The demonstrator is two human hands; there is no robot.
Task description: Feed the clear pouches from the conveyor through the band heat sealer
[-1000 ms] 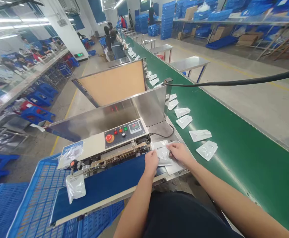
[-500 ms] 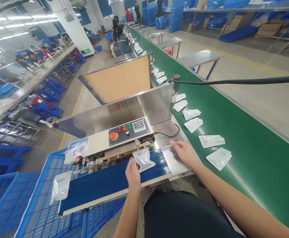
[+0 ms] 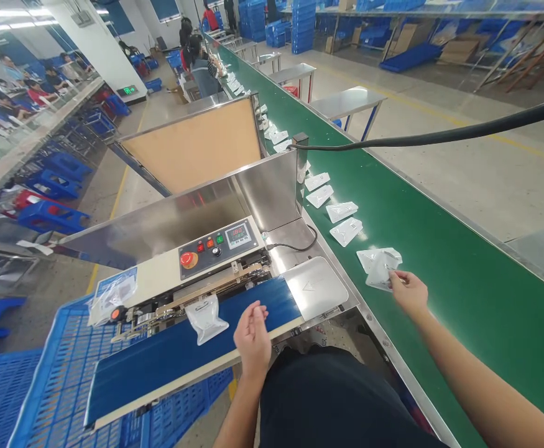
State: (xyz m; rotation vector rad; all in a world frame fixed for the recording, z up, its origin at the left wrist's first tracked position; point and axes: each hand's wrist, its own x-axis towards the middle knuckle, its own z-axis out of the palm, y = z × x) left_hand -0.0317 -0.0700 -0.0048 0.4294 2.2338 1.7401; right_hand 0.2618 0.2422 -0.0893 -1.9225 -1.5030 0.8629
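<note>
Evidently we grip a translucent white, glossy plastic pouch [image 3: 378, 271] by its right edge, pinched between the thumb and fingers [image 3: 398, 277] of our right hand [image 3: 411, 295]; this edge hold probably spares its body from crushing. It hangs just left of those fingers, above the long green conveyor belt [image 3: 453, 267], overlapping 1 flat white pouch [image 3: 364, 256]. Farther left, past the smooth silver metal plate [image 3: 321, 289], our left hand [image 3: 253, 341] hovers at the blue belt [image 3: 155, 367], its fingers half open, loosely curled around nothing visible. Left of them, 1 puffy white pouch [image 3: 206, 322] sits against the cream-coloured machine [image 3: 155, 274], presumably for alignment. Our held pouch looks thin, shiny and creased.
</note>
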